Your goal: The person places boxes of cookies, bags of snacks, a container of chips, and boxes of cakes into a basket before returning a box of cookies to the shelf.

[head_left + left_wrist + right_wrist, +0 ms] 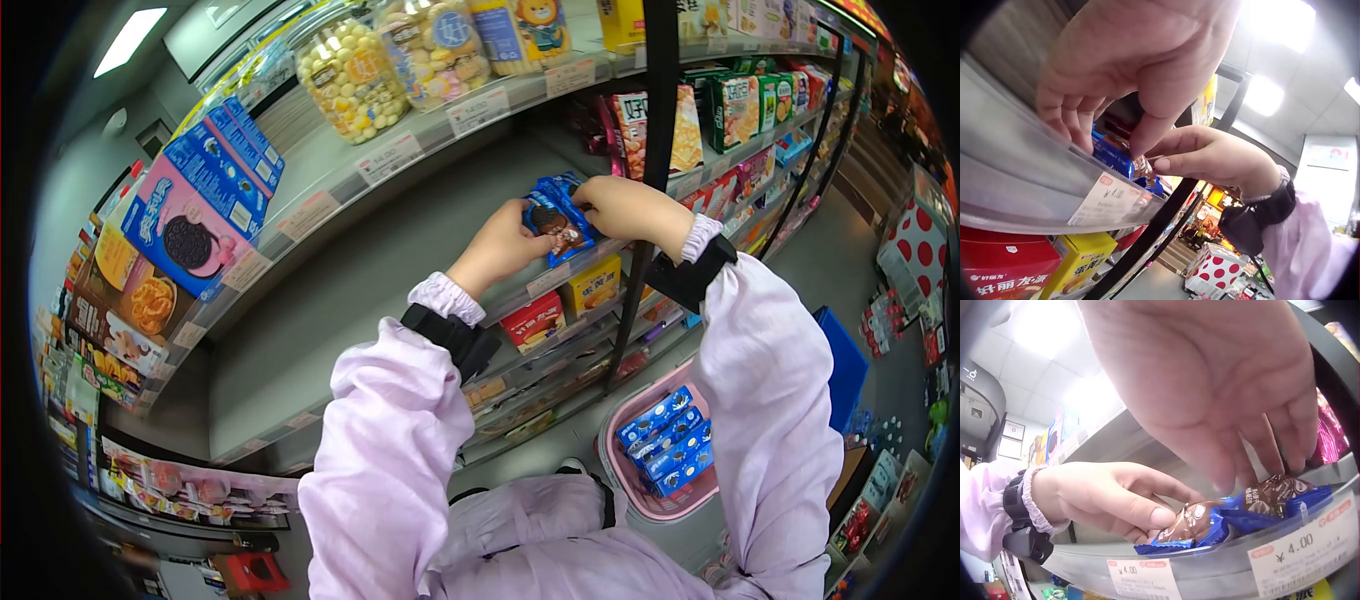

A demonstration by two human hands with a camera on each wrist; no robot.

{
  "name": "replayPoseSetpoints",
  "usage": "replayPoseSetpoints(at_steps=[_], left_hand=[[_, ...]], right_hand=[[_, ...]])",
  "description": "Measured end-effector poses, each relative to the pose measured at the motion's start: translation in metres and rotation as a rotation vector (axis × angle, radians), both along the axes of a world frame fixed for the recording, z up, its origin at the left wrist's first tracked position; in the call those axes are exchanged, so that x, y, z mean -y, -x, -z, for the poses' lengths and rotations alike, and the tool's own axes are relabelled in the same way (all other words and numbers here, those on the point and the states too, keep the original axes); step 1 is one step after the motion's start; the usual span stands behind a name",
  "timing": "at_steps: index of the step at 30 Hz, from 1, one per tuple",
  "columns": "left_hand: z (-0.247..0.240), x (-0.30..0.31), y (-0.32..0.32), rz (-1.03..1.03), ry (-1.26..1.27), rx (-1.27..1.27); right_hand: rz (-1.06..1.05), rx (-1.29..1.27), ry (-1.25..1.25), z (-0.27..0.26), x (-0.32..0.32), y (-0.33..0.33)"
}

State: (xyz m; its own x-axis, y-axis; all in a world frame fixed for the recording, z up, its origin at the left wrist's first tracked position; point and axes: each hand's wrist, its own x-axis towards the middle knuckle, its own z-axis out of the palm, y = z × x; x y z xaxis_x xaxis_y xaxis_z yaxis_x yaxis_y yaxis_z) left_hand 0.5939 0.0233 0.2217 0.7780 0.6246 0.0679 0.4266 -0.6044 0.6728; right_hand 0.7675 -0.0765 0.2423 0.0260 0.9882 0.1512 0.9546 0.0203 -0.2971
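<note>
Tiled ceiling (1329, 81), bright lights (130, 42) — grey floor (835, 265), grey shelving (300, 340)

Head view faces down; wrist close-ups share the hands (503, 246).

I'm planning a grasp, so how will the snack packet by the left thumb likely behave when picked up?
The snack packet probably flexes a little, since its wrapper looks creased. It may slip, as that surface looks glossy. Its flared blue ends may resist rolling.

Shelf post (660, 110) — snack packets (562, 228) left, on a shelf (390, 270); jars (350, 85) upper left; basket (640, 501) below — cartons (680, 463) inside.
</note>
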Motion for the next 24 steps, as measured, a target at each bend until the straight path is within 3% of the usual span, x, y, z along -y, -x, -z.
replayPoseSetpoints(at_steps=[2,3,4,5,7,9,13,15,16,18,22,24], left_hand=[[-0.005,0.005,0.005,0.036,0.0,0.056],[-0.012,0.009,0.01,0.052,-0.001,0.083],[-0.015,0.015,0.018,-0.037,-0.027,0.049],[-0.016,0.021,0.031,0.001,-0.045,0.164],[-0.011,0.043,0.065,0.078,-0.089,0.386],[-0.02,0.075,0.112,0.191,0.221,0.381],[-0.001,0.095,0.199,0.565,0.289,0.056],[0.033,0.096,0.241,0.59,0.278,-0.071],[0.036,0.096,0.26,0.524,0.312,-0.185],[0.066,0.094,0.3,0.339,0.369,-0.096],[0.126,0.083,0.378,0.01,0.375,0.051],[0.131,0.08,0.412,-0.153,0.463,0.155]], right_hand=[[-0.035,0.092,-0.031,0.0,0.006,0.004],[-0.079,0.086,-0.38,0.008,0.018,0.011],[-0.113,-0.022,-0.547,0.007,0.028,0.023],[-0.161,-0.125,-0.618,0.005,0.041,0.036],[-0.26,-0.41,-0.474,0.005,0.075,0.059],[-0.343,-0.54,-0.255,0.02,0.104,0.079],[-0.54,-0.628,0.103,0.074,0.124,0.122],[-0.569,-0.639,0.27,0.093,0.121,0.154],[-0.599,-0.668,0.353,0.102,0.115,0.169],[-0.64,-0.716,0.523,0.122,0.1,0.198],[-0.778,-0.559,0.441,0.141,0.068,0.262],[-0.858,-0.582,0.458,0.144,0.048,0.295]])
